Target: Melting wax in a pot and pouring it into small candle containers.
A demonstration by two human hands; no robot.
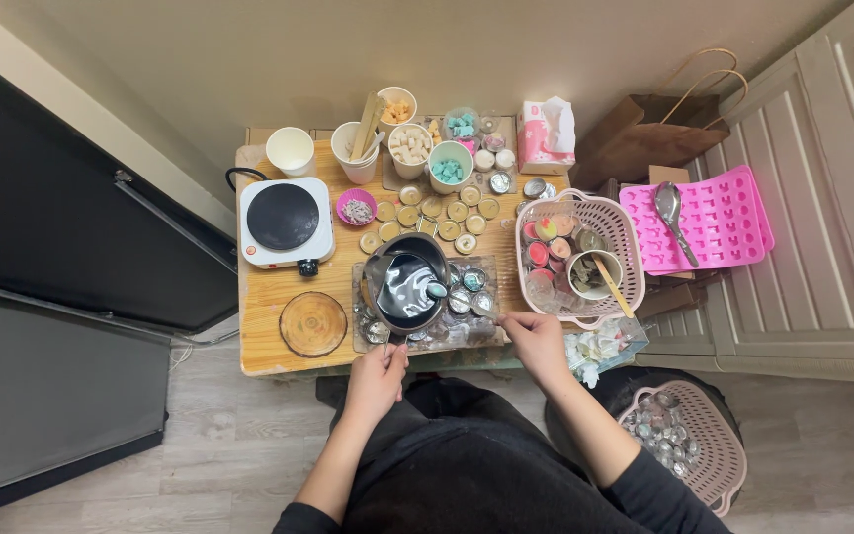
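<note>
Left hand (376,381) grips handle of the dark pouring pot (407,287); right hand (536,341) pinches a small tin (483,305) just right of pot; white hotplate (286,222) further left.

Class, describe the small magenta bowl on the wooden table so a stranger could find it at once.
Start at the white single-burner hotplate with the black round top on the light wooden table. Just right of it sits the small magenta bowl holding pale shavings. It is the only magenta dish there; the neighbouring small round tins are gold-coloured.
</note>
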